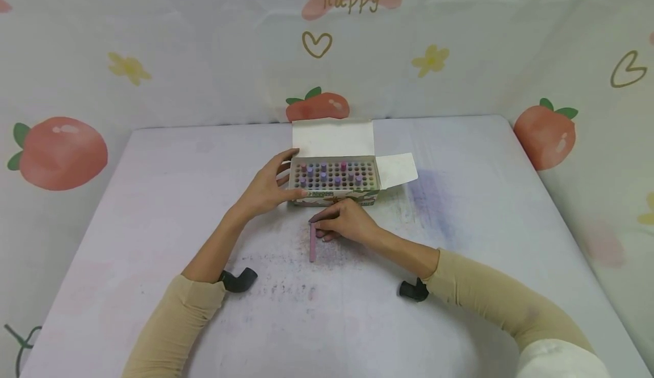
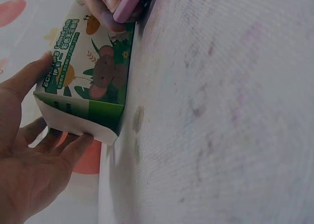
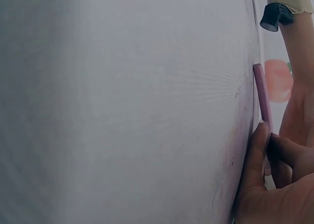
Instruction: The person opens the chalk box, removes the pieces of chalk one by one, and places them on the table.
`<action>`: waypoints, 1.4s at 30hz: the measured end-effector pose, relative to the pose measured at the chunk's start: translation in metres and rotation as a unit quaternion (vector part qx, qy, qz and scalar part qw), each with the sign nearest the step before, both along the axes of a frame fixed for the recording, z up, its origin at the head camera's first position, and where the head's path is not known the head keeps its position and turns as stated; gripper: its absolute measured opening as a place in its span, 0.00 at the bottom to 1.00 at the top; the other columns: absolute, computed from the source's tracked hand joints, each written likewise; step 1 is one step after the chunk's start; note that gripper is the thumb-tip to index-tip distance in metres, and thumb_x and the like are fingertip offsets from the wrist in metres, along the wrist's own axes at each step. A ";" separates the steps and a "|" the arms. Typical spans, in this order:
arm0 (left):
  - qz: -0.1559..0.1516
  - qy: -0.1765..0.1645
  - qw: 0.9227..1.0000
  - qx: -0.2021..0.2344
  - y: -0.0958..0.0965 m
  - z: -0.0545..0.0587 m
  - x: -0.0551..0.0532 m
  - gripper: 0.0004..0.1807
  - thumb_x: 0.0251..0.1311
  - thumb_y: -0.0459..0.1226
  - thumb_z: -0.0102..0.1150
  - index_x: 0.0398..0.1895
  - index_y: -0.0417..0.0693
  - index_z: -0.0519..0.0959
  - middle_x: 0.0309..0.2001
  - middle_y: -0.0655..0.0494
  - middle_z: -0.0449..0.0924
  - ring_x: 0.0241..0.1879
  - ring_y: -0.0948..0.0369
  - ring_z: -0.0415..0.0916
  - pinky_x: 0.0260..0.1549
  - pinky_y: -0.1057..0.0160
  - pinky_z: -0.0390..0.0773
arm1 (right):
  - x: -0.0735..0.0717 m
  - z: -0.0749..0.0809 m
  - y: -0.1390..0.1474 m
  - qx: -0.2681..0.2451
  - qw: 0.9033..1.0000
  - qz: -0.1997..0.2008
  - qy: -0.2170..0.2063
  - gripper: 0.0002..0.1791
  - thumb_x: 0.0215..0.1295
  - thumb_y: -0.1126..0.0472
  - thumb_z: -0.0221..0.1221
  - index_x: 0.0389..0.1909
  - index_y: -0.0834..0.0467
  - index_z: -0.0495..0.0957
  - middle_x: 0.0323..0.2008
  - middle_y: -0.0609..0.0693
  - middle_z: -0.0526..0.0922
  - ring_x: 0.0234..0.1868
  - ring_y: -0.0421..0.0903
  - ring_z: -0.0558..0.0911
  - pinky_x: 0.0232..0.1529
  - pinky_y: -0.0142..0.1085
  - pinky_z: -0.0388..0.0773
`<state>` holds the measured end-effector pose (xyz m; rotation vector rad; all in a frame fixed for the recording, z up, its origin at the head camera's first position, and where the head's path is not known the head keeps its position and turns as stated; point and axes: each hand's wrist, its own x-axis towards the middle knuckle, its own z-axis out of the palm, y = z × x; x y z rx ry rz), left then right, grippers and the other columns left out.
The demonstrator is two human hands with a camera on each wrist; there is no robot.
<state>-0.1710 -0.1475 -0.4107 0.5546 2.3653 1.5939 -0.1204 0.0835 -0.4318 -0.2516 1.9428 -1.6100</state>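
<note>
A printed cardboard chalk box (image 1: pixel 369 197) stands on the table with its lid raised, and several purple and pink chalk sticks (image 1: pixel 323 176) poke up from its grid of holes. At its left end, my left hand (image 1: pixel 265 188) holds the box, thumb along the front edge and fingers around the side. The left wrist view shows those fingertips (image 2: pixel 84 141) against the box's white end flap. Just in front of the box, my right hand (image 1: pixel 349 222) pinches one end of a pinkish-purple chalk stick (image 1: pixel 313 246). That stick's other end points toward me, low over the table.
The box's lid (image 1: pixel 333 138) leans up at the back, and a white side flap (image 1: pixel 397 170) sticks out to the right. Chalk smudges (image 1: pixel 434 202) mark the white table. Dark wrist cameras (image 1: pixel 240 280) are worn under both forearms. A fruit-print cloth (image 1: pixel 225 43) hangs behind.
</note>
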 end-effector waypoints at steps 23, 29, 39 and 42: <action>0.003 -0.004 1.000 -0.001 0.000 0.001 0.001 0.51 0.55 0.34 0.74 0.78 0.50 0.52 0.76 0.52 0.51 0.74 0.51 0.54 0.69 0.56 0.66 | 0.003 0.008 0.002 0.000 1.000 -0.008 0.006 0.09 0.65 0.68 0.64 0.44 0.65 0.87 0.34 0.58 0.88 0.34 0.51 0.88 0.38 0.41 0.88; 0.001 -0.003 1.000 0.003 0.000 0.000 0.001 0.51 0.56 0.34 0.73 0.78 0.51 0.52 0.76 0.53 0.50 0.74 0.51 0.53 0.71 0.54 0.65 | 0.003 0.011 0.006 0.036 0.997 0.013 0.068 0.10 0.65 0.64 0.65 0.45 0.59 0.88 0.39 0.52 0.88 0.36 0.47 0.87 0.38 0.37 0.87; -0.003 -0.002 1.000 0.008 0.000 0.001 0.001 0.51 0.56 0.35 0.73 0.78 0.51 0.52 0.77 0.54 0.50 0.75 0.51 0.51 0.71 0.53 0.63 | 0.002 0.027 0.015 0.029 0.986 0.047 0.159 0.14 0.66 0.61 0.64 0.51 0.60 0.85 0.47 0.53 0.86 0.37 0.46 0.85 0.39 0.35 0.84; -0.001 -0.006 1.000 0.009 0.000 0.001 0.002 0.51 0.56 0.34 0.73 0.78 0.50 0.51 0.77 0.53 0.49 0.75 0.50 0.51 0.71 0.52 0.63 | 0.002 0.033 0.020 0.020 0.986 0.047 0.159 0.14 0.67 0.61 0.63 0.51 0.60 0.85 0.46 0.52 0.87 0.39 0.51 0.85 0.41 0.37 0.84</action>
